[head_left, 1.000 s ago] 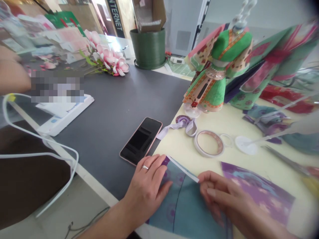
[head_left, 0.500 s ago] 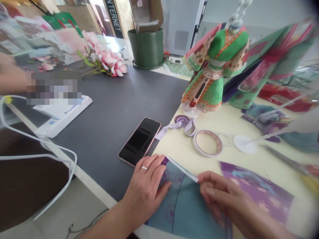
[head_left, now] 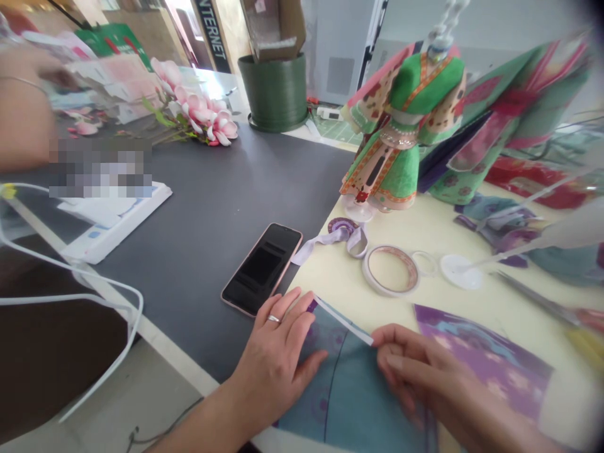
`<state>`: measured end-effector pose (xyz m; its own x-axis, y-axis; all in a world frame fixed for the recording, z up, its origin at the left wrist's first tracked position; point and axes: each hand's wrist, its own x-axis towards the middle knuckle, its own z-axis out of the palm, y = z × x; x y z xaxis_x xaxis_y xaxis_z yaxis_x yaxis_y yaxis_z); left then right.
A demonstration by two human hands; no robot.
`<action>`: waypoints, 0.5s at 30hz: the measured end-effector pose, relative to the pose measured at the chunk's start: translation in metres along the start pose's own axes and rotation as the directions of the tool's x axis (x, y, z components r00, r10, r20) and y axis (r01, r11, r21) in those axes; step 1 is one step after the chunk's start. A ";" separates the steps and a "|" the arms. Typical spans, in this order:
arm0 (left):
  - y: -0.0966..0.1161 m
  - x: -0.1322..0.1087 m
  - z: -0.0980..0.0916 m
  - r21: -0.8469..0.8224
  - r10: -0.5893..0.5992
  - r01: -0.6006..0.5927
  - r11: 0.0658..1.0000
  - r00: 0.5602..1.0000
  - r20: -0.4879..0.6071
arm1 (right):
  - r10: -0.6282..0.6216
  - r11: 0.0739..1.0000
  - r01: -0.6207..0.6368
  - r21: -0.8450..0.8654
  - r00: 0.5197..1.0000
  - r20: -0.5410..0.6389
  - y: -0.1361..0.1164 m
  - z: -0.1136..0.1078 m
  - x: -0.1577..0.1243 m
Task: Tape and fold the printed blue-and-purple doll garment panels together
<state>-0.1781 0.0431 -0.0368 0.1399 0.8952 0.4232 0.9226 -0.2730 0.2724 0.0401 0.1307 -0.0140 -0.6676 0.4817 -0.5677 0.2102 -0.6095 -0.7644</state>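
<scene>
A teal fabric piece (head_left: 363,384) with purple patterning lies at the table's front edge. Along its upper edge runs a narrow white tape strip (head_left: 344,321). My left hand (head_left: 278,352), wearing a ring, rests flat on the fabric's left side with thumb and fingers apart, its fingertips by the strip's upper end. The strip's lower right end sits between the thumb and index finger of my right hand (head_left: 415,365), whose other fingers curl under. Just above are a tape roll (head_left: 391,270) and a lilac ribbon (head_left: 321,244). A phone (head_left: 262,269) lies beyond my left hand.
A small green dress on a stand (head_left: 406,126) rises behind the tape. To the right lie scissors (head_left: 533,296) and a purple patterned piece (head_left: 486,358). Another person's arm (head_left: 23,107) reaches in at left, near pink flowers (head_left: 202,113) and a white cable (head_left: 136,314).
My hands hold nearly the same position on the fabric and strip. The other person's hand at left has moved up and away, and the view has shifted slightly.
</scene>
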 end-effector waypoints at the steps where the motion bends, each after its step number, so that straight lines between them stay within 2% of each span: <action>1: 0.000 0.000 0.000 -0.002 0.006 -0.006 1.000 1.000 0.004 | 0.003 1.000 -0.003 -0.003 1.000 0.000 0.000 0.000 0.000; 15: 0.000 -0.001 0.000 0.001 0.018 -0.018 1.000 0.999 0.031 | -0.007 1.000 0.007 0.008 1.000 0.009 -0.004 0.000 -0.003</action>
<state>-0.1785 0.0426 -0.0369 0.1678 0.9004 0.4015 0.9201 -0.2892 0.2640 0.0410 0.1314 -0.0096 -0.6755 0.4805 -0.5594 0.1999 -0.6109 -0.7661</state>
